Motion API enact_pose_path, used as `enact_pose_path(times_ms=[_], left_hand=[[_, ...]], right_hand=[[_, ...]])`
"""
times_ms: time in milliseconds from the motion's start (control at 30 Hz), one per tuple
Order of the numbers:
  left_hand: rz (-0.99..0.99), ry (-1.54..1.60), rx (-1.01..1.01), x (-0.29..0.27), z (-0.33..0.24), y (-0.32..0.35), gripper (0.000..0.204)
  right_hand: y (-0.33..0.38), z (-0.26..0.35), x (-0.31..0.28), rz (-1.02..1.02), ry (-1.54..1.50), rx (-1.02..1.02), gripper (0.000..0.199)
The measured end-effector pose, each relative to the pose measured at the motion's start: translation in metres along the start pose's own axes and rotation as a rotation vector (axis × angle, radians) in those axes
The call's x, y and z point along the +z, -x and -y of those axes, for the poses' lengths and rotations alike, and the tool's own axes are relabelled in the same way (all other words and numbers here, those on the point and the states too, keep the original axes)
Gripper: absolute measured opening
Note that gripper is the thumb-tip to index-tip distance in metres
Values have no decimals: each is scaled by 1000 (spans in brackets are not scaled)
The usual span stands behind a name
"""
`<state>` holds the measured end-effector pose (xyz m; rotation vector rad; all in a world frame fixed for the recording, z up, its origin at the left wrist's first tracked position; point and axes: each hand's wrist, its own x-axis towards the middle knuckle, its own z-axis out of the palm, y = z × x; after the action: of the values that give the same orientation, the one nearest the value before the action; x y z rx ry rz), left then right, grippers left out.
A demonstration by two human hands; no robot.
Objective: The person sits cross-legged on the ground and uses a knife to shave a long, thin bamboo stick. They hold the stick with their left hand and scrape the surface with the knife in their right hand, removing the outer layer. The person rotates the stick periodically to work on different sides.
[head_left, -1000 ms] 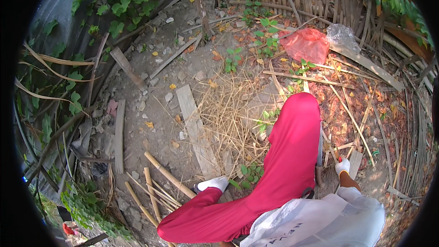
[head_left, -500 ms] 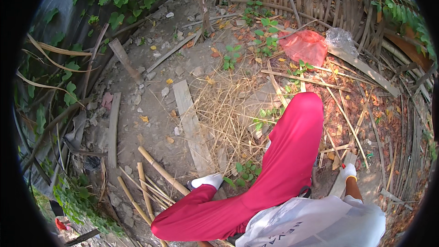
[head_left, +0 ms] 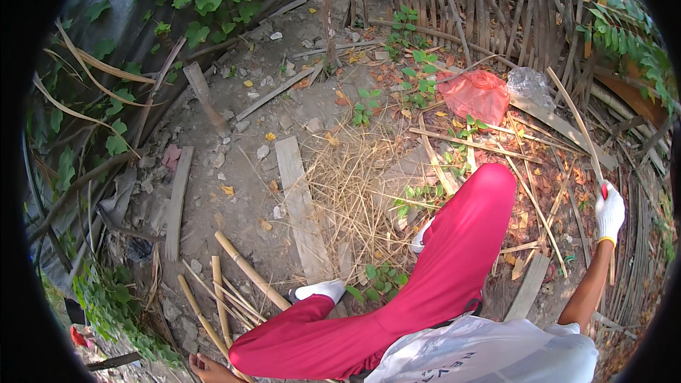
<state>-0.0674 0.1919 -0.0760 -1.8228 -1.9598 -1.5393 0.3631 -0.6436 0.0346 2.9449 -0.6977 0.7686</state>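
On the right, my right hand, in a white glove with a yellow cuff, is closed around the lower end of a long, thin tan stick. The stick points up and away; a small red patch shows at the grip, and I cannot tell what it is. At the lower left edge, my bare left hand is partly in view, fingers slightly apart, close to a bamboo pole. Thicker bamboo and several thin strips lie beside it on the ground.
My bent legs in red trousers fill the lower middle. Grey boards and dry straw lie ahead. A red plastic bag and a clear one rest near a stick fence. Leafy vines hang at the left.
My right hand has moved up and outward to the right, raising the stick from low among the ground sticks. My left hand has come into view at the lower left.
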Motion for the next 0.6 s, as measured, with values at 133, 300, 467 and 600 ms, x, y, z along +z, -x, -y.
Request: enact_pose_path(times_ms=[133, 300, 467, 600], left_hand=[[118, 323, -13, -7, -76, 12, 28], [169, 629, 202, -29, -171, 64, 21], [316, 469, 650, -59, -238, 95, 24], [377, 421, 908, -35, -262, 93, 40]], right_hand=[[-21, 151, -22, 67, -319, -354, 34], [14, 330, -49, 383, -512, -827, 33], [57, 421, -47, 959, -453, -1220, 34], [86, 449, -14, 1145, -495, -1494, 38]])
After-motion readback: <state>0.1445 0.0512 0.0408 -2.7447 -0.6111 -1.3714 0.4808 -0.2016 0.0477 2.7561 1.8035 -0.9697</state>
